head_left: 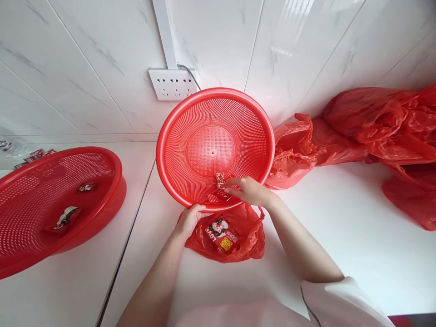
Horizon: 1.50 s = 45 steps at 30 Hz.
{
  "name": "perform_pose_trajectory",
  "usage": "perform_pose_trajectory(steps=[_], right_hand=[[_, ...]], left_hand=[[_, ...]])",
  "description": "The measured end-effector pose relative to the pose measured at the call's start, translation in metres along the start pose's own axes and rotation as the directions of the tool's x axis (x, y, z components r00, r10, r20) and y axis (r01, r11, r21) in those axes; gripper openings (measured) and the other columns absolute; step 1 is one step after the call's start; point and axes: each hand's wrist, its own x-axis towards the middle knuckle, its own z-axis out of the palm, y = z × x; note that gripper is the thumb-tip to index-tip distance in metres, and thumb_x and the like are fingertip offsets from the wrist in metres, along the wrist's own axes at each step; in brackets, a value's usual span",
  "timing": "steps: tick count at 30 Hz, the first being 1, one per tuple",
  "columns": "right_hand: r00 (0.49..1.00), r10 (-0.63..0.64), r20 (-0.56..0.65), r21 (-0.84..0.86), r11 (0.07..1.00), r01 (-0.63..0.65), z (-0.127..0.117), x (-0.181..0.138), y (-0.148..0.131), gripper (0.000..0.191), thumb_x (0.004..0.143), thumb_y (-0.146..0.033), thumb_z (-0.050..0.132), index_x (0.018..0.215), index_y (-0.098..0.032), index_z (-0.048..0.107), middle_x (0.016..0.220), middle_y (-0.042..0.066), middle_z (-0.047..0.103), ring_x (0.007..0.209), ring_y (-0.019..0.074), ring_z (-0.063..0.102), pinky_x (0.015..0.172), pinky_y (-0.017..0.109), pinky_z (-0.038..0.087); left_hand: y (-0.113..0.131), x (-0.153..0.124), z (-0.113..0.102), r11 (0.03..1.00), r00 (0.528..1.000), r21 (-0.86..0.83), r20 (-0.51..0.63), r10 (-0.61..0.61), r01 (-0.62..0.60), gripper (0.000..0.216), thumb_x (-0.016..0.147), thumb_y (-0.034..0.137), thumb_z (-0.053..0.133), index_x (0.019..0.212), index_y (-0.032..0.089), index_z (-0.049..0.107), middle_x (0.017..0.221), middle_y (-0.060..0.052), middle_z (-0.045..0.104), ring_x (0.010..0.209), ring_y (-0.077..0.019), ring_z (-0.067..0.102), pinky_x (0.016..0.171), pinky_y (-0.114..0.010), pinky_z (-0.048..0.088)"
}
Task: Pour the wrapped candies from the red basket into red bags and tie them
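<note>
A round red perforated basket [190, 118] stands tilted against the tiled wall, its opening facing me. My left hand [189, 220] grips its lower rim, fingers curled over the edge. My right hand [245, 190] reaches inside the basket near the lower rim and pinches a small red-and-white packet [220, 180]. Just below the basket lies a small red plastic bag [252, 236] with a red packet printed "LOVE" [223, 236] showing in it.
A second red perforated basket [102, 200] sits at the left on the white counter, with two small packets [66, 217] in it. Crumpled red plastic bags [374, 127] are heaped at the right along the wall. A white power socket [170, 84] is on the wall above.
</note>
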Motion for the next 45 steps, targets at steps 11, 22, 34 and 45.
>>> perform_pose_trajectory(steps=[11,22,34,45], right_hand=[[0.959,0.279,0.045,0.699,0.677,-0.230,0.011,0.012,0.011,0.036,0.082,-0.034,0.065,0.115,-0.020,0.064,0.095,0.004,0.070,0.082,0.0137,0.065,0.076,0.029,0.052],[0.947,0.287,0.146,0.774,0.563,-0.290,0.001,0.006,-0.011,0.042,0.066,-0.034,0.080,0.098,-0.016,0.059,0.074,0.001,0.069,0.064,0.0133,0.066,0.059,0.026,0.055],[0.950,0.166,-0.265,-0.199,0.954,-0.223,0.037,0.015,-0.004,0.034,0.092,-0.036,0.051,0.117,-0.015,0.056,0.108,0.013,0.065,0.099,0.0226,0.061,0.086,0.035,0.047],[0.949,0.291,-0.122,0.310,0.919,-0.243,0.039,0.019,0.012,0.025,0.087,-0.029,0.056,0.108,-0.018,0.062,0.090,0.004,0.069,0.076,0.0139,0.064,0.075,0.028,0.049]], left_hand=[[0.000,0.004,-0.001,0.993,0.995,-0.064,-0.035,0.092,-0.094,0.026,0.074,0.018,0.058,0.094,0.008,0.071,0.099,-0.012,0.073,0.101,-0.0306,0.065,0.090,-0.046,0.051],[0.004,0.008,-0.003,0.986,0.987,-0.112,-0.115,0.112,-0.125,0.020,0.070,0.017,0.060,0.084,0.009,0.071,0.097,-0.012,0.073,0.102,-0.0302,0.065,0.089,-0.044,0.052],[-0.002,0.001,0.000,0.996,0.996,-0.038,0.041,0.081,-0.080,0.026,0.075,0.017,0.059,0.096,0.011,0.072,0.106,-0.011,0.071,0.107,-0.0321,0.063,0.090,-0.045,0.051],[-0.004,-0.004,0.003,0.997,0.992,0.029,0.109,0.062,-0.066,0.026,0.078,0.019,0.056,0.098,0.017,0.073,0.108,-0.008,0.071,0.108,-0.0320,0.062,0.088,-0.044,0.051]])
